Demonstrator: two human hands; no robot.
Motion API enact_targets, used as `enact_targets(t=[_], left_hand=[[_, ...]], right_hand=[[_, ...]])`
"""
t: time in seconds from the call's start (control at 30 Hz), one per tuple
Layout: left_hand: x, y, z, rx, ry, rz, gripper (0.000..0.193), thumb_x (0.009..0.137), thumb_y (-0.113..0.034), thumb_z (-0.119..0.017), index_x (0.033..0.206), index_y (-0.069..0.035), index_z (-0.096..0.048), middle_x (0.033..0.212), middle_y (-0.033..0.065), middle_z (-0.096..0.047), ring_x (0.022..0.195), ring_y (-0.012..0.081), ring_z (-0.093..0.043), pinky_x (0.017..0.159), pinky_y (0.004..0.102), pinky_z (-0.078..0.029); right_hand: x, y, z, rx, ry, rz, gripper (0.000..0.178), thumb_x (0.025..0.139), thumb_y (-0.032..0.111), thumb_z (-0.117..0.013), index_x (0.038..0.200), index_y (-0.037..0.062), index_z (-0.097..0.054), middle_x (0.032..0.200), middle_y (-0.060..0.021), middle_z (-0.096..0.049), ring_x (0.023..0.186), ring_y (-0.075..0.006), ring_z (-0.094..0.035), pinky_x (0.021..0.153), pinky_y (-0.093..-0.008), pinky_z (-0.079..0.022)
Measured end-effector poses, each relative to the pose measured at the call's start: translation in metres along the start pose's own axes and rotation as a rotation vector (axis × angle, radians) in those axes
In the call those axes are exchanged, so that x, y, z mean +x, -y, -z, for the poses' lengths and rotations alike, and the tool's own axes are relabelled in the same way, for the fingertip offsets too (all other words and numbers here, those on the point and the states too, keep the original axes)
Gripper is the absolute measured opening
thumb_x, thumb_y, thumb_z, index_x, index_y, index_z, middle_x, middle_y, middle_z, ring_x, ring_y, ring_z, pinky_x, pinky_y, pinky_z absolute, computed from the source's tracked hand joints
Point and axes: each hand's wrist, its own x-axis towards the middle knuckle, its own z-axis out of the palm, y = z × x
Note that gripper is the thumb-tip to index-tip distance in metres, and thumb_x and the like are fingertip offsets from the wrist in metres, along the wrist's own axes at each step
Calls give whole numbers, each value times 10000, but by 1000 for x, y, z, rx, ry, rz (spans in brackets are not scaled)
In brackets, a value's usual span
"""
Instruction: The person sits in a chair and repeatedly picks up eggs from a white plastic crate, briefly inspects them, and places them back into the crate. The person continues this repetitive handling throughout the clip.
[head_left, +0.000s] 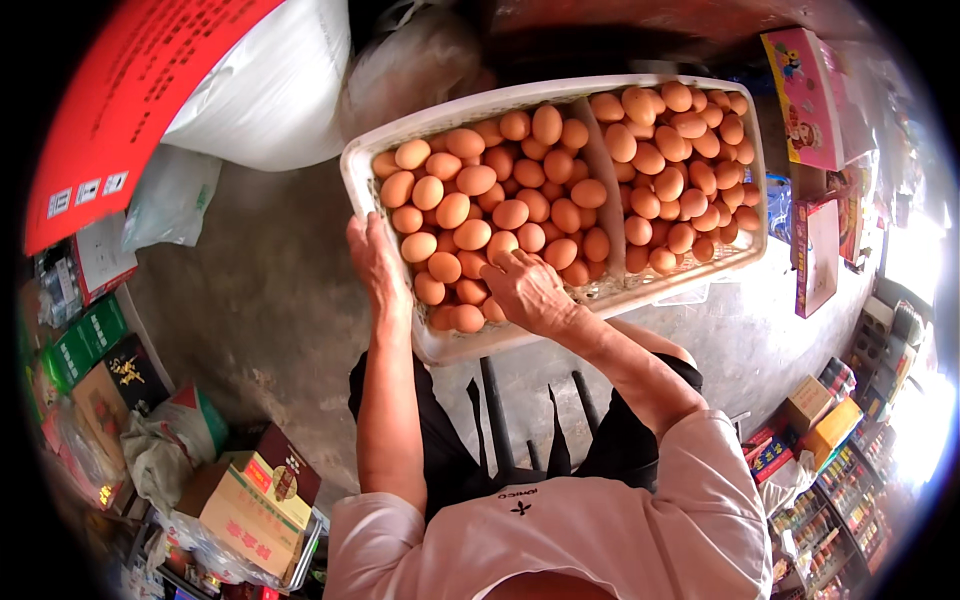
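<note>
A white plastic crate [745, 262] full of brown eggs is in front of me, tilted a little so its right end is farther away. An upright divider [607, 190] splits it into two compartments, both heaped with eggs. At the crate's left end, my left hand [378, 262] grips the rim, its fingers partly hidden by the wall. My right hand [535, 292] is over the near part of the left compartment. Its curled fingers are closed on an egg [502, 244] among the others; the fingertips are partly hidden.
White sacks [270, 100] and a red carton [110, 110] stand at the far left. Boxes and bags, with a brown carton [240, 515], lie at the lower left. A pink box [805, 95] is at the far right. Stocked shelves [840, 500] line the lower right.
</note>
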Motion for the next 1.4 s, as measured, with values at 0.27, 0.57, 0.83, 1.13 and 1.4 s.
enact_targets(t=[0.27,0.57,0.83,1.13,1.4], left_hand=[[-12,-16,-3,21,7,-32,551,913,-395,-428,1243,44,-396,1184,203,-462,1041,268,-484,906,380,-389],[-11,-8,-7,54,4,-47,587,886,-385,-487,1258,60,-390,1224,215,-448,1063,287,-489,911,396,-399],[-17,-12,-7,19,61,-76,582,880,-381,-493,1257,51,-391,1240,213,-444,1069,282,-495,898,397,-411],[-15,-13,-13,-6,2,-63,561,873,-331,-522,1259,57,-396,1233,212,-461,1067,274,-505,900,389,-415],[4,6,-11,-29,-54,-61,618,836,-353,-580,1260,62,-406,1256,202,-451,1106,276,-468,949,388,-374]], right_hand=[[43,-34,-1,-311,-39,-230,155,717,139,-552,842,61,-601,990,-126,-537,946,-274,-479,759,-382,-421],[53,-50,-9,-152,66,-471,287,739,180,-536,998,68,-591,955,-175,-527,928,-313,-500,810,-414,-392],[34,-66,65,-8,-18,-549,361,658,337,-675,832,42,-559,825,-167,-580,759,-311,-591,647,-428,-472],[-27,-139,158,-192,-574,-941,361,669,297,-688,940,77,-597,911,-134,-613,853,-308,-604,746,-403,-477],[-33,-157,148,-262,-562,-824,331,663,295,-699,822,38,-566,741,-168,-603,695,-345,-608,601,-440,-482]])
